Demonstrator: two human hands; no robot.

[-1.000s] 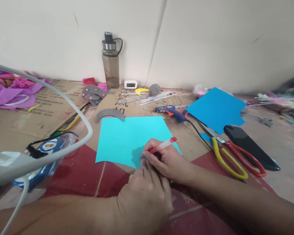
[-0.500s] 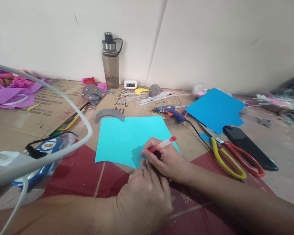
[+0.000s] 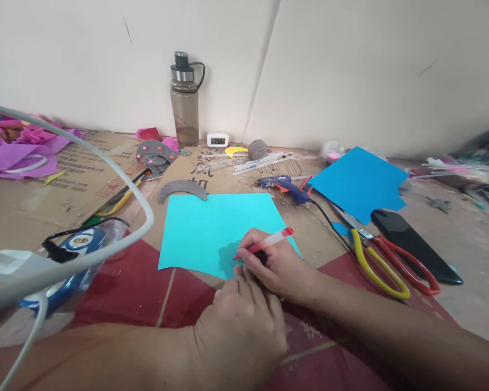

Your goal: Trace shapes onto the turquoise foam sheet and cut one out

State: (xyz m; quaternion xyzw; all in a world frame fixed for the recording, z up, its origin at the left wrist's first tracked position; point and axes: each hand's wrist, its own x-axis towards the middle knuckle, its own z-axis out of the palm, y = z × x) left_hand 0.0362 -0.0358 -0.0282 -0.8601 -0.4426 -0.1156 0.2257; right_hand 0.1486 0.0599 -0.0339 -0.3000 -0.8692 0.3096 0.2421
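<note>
Sheet point(image 3: 204, 228): uncut at far edge, no line visible; portion under hands hidden. Pen point(image 3: 275, 238): pinched in right hand point(image 3: 279, 269), tip near-side. Left hand point(image 3: 244, 323): curled, grasp unclear.

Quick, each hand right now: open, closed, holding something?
Left hand: at the near edge of the turquoise sheet; grip can't be told.
Right hand: closed, holding a red pen.

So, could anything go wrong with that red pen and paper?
Maybe! The red pen could mark the left hand, since its tip is near those fingers. The turquoise sheet might shift, as its far right corner looks unheld. And the scissors lie by the glue gun's cord, so moving them could tug it.
</note>
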